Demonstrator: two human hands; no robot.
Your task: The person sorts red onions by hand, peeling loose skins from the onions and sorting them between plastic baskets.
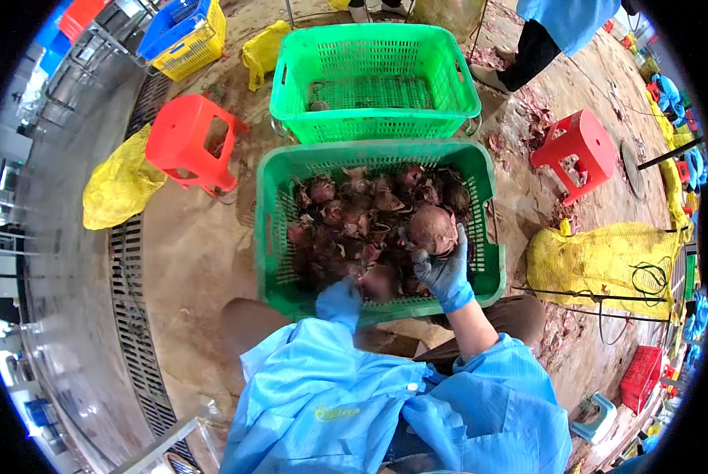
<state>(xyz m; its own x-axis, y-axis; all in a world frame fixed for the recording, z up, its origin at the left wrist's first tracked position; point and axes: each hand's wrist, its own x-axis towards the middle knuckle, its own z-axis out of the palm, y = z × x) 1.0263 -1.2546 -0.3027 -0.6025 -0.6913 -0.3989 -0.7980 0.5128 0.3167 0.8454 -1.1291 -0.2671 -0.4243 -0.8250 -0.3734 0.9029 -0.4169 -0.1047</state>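
Observation:
A dark green crate [262,229] stands before my knees, holding many red onions [322,189] with dry, loose skins. Over its right part, my right hand [446,276] in a grey-blue glove grips a large red onion [433,229], thumb on the near side and fingers along the right. My left hand [340,302], in a blue glove, reaches over the crate's near rim. Its fingers are blurred, close beside a smeared, pinkish round onion [379,283]. Whether they hold it, I cannot tell.
A bright green crate [374,118] touches the far side, with a small item inside. Red stools [184,134] stand left and right. Yellow mesh sacks [599,261] lie on both sides. A floor drain grate [133,308] runs along the left. Another person's legs [528,59] are at back right.

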